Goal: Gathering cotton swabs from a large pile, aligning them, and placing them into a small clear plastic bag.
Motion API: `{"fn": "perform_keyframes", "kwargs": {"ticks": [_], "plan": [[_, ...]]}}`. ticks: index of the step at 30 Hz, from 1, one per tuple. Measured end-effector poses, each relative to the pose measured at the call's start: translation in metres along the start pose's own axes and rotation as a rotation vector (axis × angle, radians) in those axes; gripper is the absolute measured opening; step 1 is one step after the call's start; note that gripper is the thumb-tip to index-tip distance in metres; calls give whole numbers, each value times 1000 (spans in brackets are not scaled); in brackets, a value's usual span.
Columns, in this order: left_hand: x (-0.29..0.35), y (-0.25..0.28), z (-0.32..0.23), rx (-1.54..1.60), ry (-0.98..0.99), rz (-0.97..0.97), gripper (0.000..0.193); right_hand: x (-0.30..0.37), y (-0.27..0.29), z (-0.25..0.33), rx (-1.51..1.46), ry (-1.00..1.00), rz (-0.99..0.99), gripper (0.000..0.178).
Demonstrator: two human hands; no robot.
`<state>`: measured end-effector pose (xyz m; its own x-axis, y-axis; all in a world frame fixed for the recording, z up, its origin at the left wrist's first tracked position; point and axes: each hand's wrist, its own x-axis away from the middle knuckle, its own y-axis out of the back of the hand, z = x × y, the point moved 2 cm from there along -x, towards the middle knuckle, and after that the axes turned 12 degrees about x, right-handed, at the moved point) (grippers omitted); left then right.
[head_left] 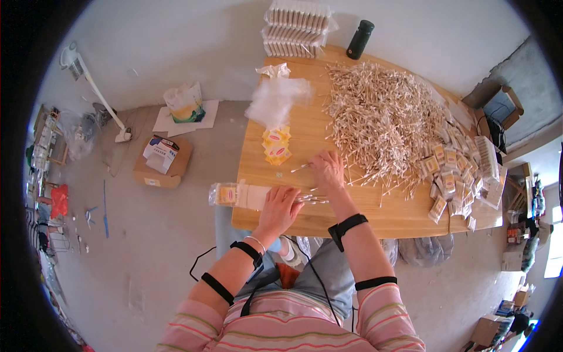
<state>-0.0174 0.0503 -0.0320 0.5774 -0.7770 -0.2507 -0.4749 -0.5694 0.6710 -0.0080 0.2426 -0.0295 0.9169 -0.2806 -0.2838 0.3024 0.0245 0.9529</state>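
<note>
My left hand (279,206) is closed over a small bundle of cotton swabs (312,200) at the table's near edge, their tips sticking out to the right. Under and left of that hand lies a clear plastic packet (253,197) with a yellow card (225,195) at its left end. My right hand (328,169) is just above and to the right, its fingers pinched on a single cotton swab (301,168) that points left. Beyond it spreads a large heap of loose cotton swabs (384,111).
Yellow cards (276,145) and clear bags (279,101) lie at the table's left side. Filled packets (449,170) pile up at the right. A dark bottle (360,40) and stacked packs (295,28) stand at the back. A cardboard box (162,164) is on the floor.
</note>
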Motion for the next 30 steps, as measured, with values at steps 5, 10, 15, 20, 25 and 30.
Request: {"fn": "perform_keyframes", "kwargs": {"ticks": [5, 10, 15, 20, 25, 30], "plan": [[-3, 0, -6, -74, -29, -200, 58, 37, 3, 30, -145, -32, 14, 18], [-1, 0, 1, -81, -77, -122, 51, 66, 10, 34, -215, -80, -146, 19], [-3, 3, -6, -7, -63, -119, 40, 78, 32, -14, -69, -180, -167, 32], [-2, 2, -4, 63, -47, -125, 27, 69, 22, -28, -200, -137, -92, 28], [-1, 2, -7, 7, -83, -137, 22, 52, 5, -24, -217, -201, -187, 14], [0, 1, -3, 2, -126, -150, 17, 34, -1, -14, -198, -302, -135, 13]]}}
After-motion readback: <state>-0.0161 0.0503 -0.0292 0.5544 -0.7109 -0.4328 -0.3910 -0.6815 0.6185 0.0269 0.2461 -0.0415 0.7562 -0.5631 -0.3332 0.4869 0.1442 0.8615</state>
